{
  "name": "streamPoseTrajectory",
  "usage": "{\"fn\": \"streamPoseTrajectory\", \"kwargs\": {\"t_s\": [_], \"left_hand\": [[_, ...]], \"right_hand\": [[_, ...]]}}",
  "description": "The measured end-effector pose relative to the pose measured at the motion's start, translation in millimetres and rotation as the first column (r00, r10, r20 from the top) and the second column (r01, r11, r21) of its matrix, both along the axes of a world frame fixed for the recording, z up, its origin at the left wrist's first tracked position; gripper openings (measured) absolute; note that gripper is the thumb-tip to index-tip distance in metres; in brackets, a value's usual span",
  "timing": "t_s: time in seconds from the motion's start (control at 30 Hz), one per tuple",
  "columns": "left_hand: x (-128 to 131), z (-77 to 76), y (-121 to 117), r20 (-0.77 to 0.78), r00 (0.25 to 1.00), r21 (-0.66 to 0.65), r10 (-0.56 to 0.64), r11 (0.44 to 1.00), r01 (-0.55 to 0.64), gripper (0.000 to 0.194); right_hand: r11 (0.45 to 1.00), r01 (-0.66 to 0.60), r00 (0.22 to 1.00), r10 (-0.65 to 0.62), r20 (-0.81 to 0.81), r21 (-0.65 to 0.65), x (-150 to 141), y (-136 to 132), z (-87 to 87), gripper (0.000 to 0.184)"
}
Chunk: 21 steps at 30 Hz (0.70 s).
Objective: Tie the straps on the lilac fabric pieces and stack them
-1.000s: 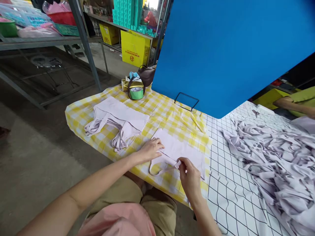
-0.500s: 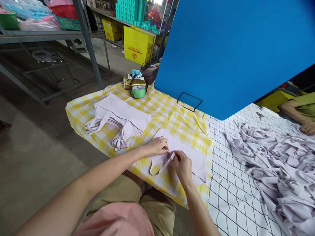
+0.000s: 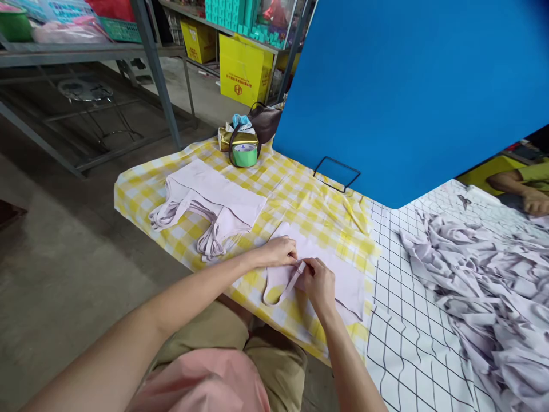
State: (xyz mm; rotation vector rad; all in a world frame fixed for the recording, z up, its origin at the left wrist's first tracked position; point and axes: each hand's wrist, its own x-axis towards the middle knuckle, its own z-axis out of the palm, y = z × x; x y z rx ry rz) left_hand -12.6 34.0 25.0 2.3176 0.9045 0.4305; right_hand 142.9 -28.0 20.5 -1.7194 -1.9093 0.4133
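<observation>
A pale lilac camisole (image 3: pixel 348 283) lies flat on the yellow-checked cloth in front of me. My left hand (image 3: pixel 281 252) is closed in a pinch on its strap, fingertips almost meeting those of the other hand. Closed on the same strap, my right hand (image 3: pixel 319 281) bends over the garment from the right. The strap (image 3: pixel 294 280) loops down toward me between the hands, and a small slider seems to sit near its upper end. The exact pinch points are hidden by my fingers. To the left rests a neat stack of similar camisoles (image 3: pixel 218 191), their straps hanging toward me.
A heap of lilac garments (image 3: pixel 480 286) covers the white grid cloth (image 3: pixel 398 343) at right, near a co-worker's hand (image 3: pixel 536 201). A large blue board (image 3: pixel 386 103) stands behind a black wire frame (image 3: pixel 337 173). Green tape (image 3: pixel 246 155) and a dark bag (image 3: pixel 266 121) sit at the back.
The view has shifted slightly. My hands stay together at the strap, with the fingertips a little closer. The co-worker's hand at the far right has changed its pose.
</observation>
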Motion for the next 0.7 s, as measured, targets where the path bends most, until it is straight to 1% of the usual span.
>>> {"fn": "streamPoseTrajectory", "kwargs": {"t_s": [0.27,0.43,0.6,0.67,0.7], "left_hand": [[-0.3,0.7,-0.6,-0.017,1.0,0.008,-0.006,1.0,0.006,0.01],[1.2,-2.2,-2.7,-0.024,0.999,0.014,0.024,1.0,-0.024,0.01],[3.6,-8.2,-4.1,-0.009,0.998,0.023,0.056,0.998,-0.056,0.008],[3.6,-10.9,-4.2,-0.003,0.998,0.03,0.057,0.998,-0.057,0.007],[3.5,-12.1,-4.3,0.0,0.998,0.033,0.056,0.998,-0.056,0.007]], "right_hand": [[0.999,0.012,0.998,-0.009,-0.064,0.036,-9.5,1.2,0.5,0.025],[0.997,0.072,0.985,-0.065,-0.157,0.036,-15.3,1.2,-1.3,0.022],[0.988,0.148,0.952,-0.153,-0.265,-0.037,-18.3,-8.6,-1.6,0.025],[0.979,0.173,0.919,-0.199,-0.341,-0.104,-20.6,-14.7,1.4,0.028],[0.972,0.186,0.887,-0.23,-0.401,-0.147,-22.0,-17.8,3.5,0.03]]}}
